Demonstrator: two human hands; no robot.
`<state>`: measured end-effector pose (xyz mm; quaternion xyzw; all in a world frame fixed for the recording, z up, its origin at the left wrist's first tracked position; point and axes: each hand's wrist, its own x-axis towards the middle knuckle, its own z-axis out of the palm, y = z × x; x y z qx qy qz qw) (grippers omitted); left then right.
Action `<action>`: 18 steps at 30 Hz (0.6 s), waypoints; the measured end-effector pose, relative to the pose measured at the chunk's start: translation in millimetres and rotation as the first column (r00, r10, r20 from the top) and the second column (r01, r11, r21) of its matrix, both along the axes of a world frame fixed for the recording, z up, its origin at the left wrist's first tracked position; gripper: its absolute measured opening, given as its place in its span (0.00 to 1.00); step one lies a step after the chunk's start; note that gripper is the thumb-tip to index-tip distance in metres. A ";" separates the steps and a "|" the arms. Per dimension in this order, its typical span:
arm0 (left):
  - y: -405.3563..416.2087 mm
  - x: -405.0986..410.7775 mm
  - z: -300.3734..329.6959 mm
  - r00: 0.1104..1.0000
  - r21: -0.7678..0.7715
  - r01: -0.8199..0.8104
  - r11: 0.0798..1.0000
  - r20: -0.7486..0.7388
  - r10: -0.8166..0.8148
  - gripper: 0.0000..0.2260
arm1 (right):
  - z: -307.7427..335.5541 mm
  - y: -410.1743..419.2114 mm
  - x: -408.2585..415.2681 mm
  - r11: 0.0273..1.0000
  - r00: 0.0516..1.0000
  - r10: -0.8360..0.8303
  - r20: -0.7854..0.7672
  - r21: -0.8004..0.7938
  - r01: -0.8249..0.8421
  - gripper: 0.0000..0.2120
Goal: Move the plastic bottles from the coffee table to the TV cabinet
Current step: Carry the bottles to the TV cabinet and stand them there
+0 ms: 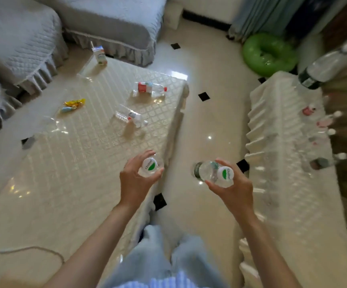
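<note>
**Two bottles in hand, between coffee table and TV cabinet**

Head view: the person stands in the aisle of glossy cream floor tiles [201, 125] between the two pieces of furniture. The left hand [136, 179] has its fingers curled round the neck end of a clear plastic bottle with a white, green-marked cap [150, 166], held just over the right edge of the cream, lattice-patterned coffee table [68, 167]. The right hand [231, 187] grips a second clear plastic bottle with the same kind of white and green cap [214, 172], tilted with its base pointing away, over the floor between table and cabinet.

Two more clear plastic bottles lie on their sides on the coffee table: one with a red label and red cap [150, 88] near the far edge, one with a white cap [130, 117] nearer the middle. A small drink carton [99, 55] stands at the far end, and a yellow snack wrapper [73, 104] lies to the left.

On the right, the TV cabinet under a white ruffled cover [280, 163] carries a blurred row of bottles [324, 140] along its far side. A green inflatable ring [269, 54] lies on the floor beyond it.
</note>
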<state>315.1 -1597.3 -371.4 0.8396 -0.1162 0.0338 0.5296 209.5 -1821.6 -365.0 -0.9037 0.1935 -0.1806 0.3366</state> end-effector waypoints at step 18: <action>-232.6 -232.7 5.9 0.775 0.085 0.627 0.774 0.025 -0.631 0.22 | 1.9 -154.8 -345.3 0.885 0.902 -0.427 -0.056 0.179 0.430 0.30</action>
